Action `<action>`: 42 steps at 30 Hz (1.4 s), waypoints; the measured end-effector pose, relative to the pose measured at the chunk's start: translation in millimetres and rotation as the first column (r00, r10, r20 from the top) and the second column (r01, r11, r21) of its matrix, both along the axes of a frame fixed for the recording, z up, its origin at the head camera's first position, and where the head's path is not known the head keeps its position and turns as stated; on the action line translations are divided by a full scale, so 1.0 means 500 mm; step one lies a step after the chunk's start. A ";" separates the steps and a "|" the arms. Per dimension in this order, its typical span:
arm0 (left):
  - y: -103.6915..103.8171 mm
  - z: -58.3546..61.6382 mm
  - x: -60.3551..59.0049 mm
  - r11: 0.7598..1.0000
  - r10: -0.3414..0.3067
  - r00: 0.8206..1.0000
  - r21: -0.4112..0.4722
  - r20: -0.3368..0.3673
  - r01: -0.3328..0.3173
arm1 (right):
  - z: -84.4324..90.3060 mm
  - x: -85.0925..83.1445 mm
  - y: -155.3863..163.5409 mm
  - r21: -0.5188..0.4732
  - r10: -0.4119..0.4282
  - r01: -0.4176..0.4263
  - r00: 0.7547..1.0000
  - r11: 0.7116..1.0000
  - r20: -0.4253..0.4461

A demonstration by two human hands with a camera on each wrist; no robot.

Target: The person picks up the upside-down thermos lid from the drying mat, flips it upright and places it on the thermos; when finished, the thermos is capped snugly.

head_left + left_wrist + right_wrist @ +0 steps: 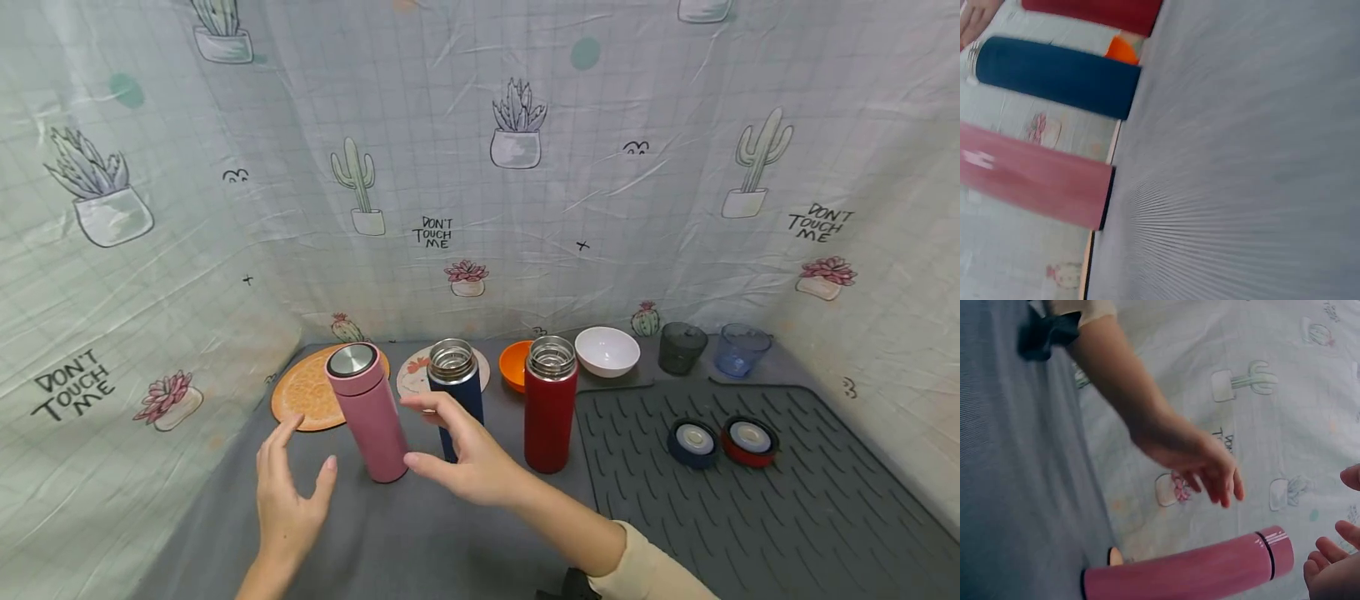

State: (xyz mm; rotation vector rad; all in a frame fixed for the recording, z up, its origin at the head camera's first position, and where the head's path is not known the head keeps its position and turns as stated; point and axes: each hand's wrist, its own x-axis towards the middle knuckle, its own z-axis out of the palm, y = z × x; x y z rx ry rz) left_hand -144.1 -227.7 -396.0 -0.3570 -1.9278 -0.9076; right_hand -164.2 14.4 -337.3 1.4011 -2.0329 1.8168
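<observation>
Where cactus-print cloth (525, 208) hangs, grey table (420, 533) spreads.

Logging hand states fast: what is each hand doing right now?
Left hand: open, beside the pink flask, holding nothing.
Right hand: open, fingers spread near the pink flask, holding nothing.

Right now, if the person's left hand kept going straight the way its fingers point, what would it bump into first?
Probably the tall pink capped flask: the open left hand points up and slightly right toward it, not touching. Depth is uncertain.

Matt pink flask (369, 417), shiny metal cap (352, 359).
</observation>
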 end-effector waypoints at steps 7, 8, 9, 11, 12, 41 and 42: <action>0.041 -0.011 0.053 0.991 -0.076 0.997 -0.112 0.021 0.078 | -0.043 0.029 0.096 0.056 -0.144 0.145 0.989 0.988 -0.014; 0.049 -0.011 0.057 0.987 -0.102 0.994 -0.121 0.028 0.105 | -0.050 0.031 0.110 0.064 -0.174 0.176 0.984 0.982 -0.026; 0.059 -0.011 0.059 0.982 -0.133 0.991 -0.128 0.031 0.136 | -0.056 0.033 0.125 0.066 -0.198 0.200 0.979 0.977 -0.037; 0.077 -0.012 0.059 0.972 -0.183 0.982 -0.144 0.038 0.187 | -0.067 0.033 0.154 0.072 -0.240 0.244 0.969 0.967 -0.050; 0.085 -0.012 0.059 0.966 -0.206 0.977 -0.151 0.047 0.211 | -0.073 0.033 0.170 0.070 -0.259 0.263 0.964 0.962 -0.064; 0.213 -0.069 0.037 0.826 -0.436 0.620 0.016 0.653 0.564 | -0.202 -0.008 0.558 0.333 -0.782 0.830 0.543 0.447 -0.305; 0.214 -0.071 0.036 0.821 -0.441 0.605 0.025 0.663 0.570 | -0.205 -0.009 0.561 0.343 -0.779 0.827 0.547 0.445 -0.308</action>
